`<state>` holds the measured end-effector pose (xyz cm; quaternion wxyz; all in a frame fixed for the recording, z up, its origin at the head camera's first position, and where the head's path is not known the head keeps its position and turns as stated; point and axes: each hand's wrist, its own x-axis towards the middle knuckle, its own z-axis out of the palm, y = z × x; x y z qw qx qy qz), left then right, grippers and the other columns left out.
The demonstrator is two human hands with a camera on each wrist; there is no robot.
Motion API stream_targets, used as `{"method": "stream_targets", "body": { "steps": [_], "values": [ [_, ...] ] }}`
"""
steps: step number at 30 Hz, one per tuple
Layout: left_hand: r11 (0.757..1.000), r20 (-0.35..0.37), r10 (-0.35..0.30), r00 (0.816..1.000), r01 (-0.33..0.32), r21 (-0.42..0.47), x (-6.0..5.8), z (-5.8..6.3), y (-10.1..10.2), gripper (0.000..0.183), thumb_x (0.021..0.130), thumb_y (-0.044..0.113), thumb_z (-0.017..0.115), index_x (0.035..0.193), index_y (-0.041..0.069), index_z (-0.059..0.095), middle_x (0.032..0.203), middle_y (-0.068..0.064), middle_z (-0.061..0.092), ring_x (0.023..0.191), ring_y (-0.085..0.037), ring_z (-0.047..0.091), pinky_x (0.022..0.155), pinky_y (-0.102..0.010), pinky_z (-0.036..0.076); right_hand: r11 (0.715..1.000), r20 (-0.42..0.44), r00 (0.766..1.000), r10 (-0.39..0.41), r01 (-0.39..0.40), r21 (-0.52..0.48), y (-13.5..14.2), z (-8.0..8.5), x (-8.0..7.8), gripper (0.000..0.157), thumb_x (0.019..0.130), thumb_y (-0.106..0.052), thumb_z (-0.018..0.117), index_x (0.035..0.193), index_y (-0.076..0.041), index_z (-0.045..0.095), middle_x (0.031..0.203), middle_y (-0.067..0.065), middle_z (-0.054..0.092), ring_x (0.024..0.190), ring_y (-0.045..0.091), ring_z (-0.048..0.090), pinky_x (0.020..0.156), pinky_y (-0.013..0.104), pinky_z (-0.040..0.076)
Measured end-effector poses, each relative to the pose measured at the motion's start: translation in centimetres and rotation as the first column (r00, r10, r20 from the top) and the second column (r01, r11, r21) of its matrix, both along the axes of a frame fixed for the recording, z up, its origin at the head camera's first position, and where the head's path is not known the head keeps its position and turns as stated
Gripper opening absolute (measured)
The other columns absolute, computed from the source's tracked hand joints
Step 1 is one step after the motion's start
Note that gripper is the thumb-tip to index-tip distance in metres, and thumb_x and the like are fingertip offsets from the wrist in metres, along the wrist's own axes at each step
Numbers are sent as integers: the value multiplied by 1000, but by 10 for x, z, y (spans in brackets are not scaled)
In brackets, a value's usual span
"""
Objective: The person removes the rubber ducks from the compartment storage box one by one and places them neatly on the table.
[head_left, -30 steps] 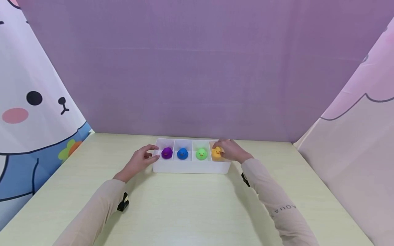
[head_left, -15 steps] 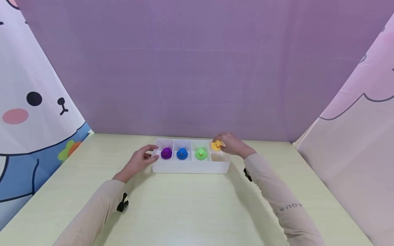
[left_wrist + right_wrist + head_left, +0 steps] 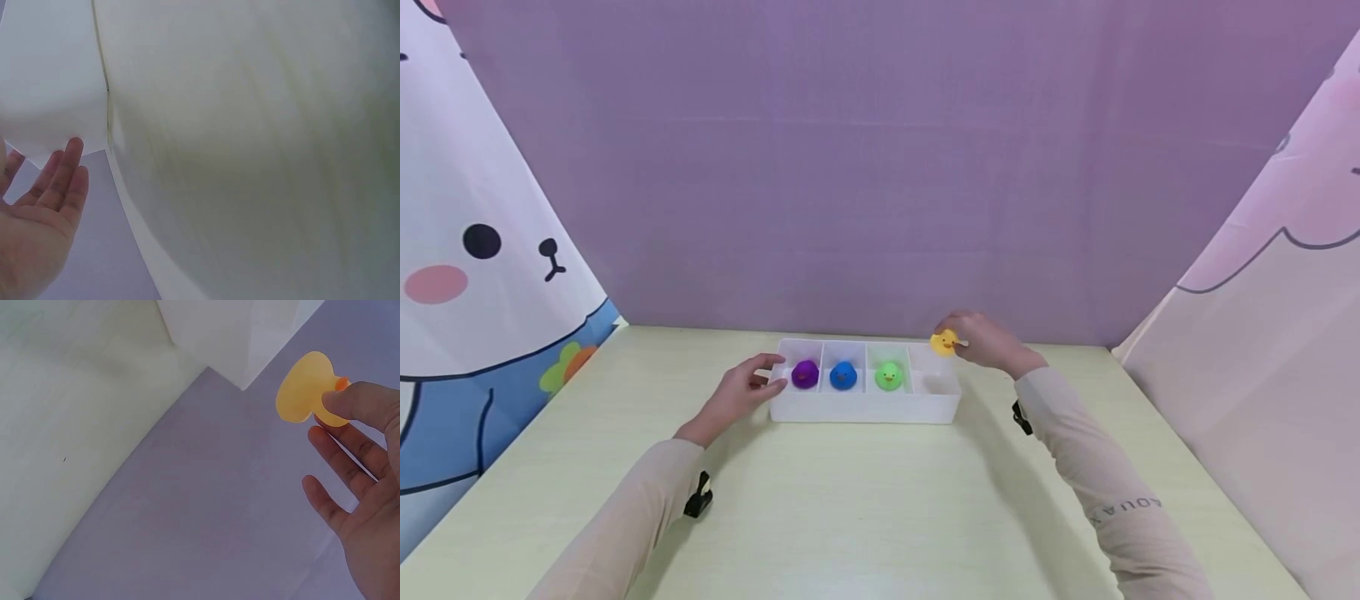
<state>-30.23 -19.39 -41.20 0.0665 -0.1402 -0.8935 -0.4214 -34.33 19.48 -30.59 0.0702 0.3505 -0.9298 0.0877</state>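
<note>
Purple cloth backs the table, where the left hand, fingers wide, touches the tray at left (probably to steady it), while the right hand pinches the yellow duck aloft near the far right corner, seemingly to clear the rim

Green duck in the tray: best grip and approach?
Green duck: I'd pinch its rounded body left and right, coming from straight above. It sits face toward the person in its own compartment of the white tray; the walls enclose it, so a side approach looks blocked, while gaps on both sides should admit finger and thumb.
</note>
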Motion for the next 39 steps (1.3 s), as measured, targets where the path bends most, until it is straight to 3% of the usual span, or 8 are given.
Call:
{"method": "stream_targets", "body": {
  "steps": [10,20,26,39],
  "values": [
    [1000,-4,0,1000,0,-6,2,2,1,43,87,23,62,125,7,50,121,-23,53,95,-34,61,81,-42,54,1000,-29,1000,-8,7,-17,24,-4,0,30,76,8,64,104,-5,66,104,9,64,96,26,58,83,41,51],
    [1000,-15,-1,1000,1,-7,2,1,1,42,87,22,62,124,6,51,120,-23,54,92,-33,62,79,-41,54,998,-23,998,-60,59,-4,43,-23,0,29,75,4,67,101,-7,67,103,8,64,99,28,57,85,45,49],
    [1000,-12,0,1000,0,-6,1,1,1,42,87,23,62,125,6,51,120,-23,54,92,-32,62,79,-40,54,1000,-49,999,-16,15,-25,50,-36,2,29,71,8,67,97,-5,68,97,9,66,92,28,59,80,43,50],
    [1000,3,-4,1000,4,3,3,4,2,44,87,24,62,125,5,50,122,-25,52,93,-32,61,78,-39,54,998,49,996,-70,70,3,56,-67,6,32,73,8,65,102,-7,66,100,7,66,94,26,59,80,43,51]
  ]
}}
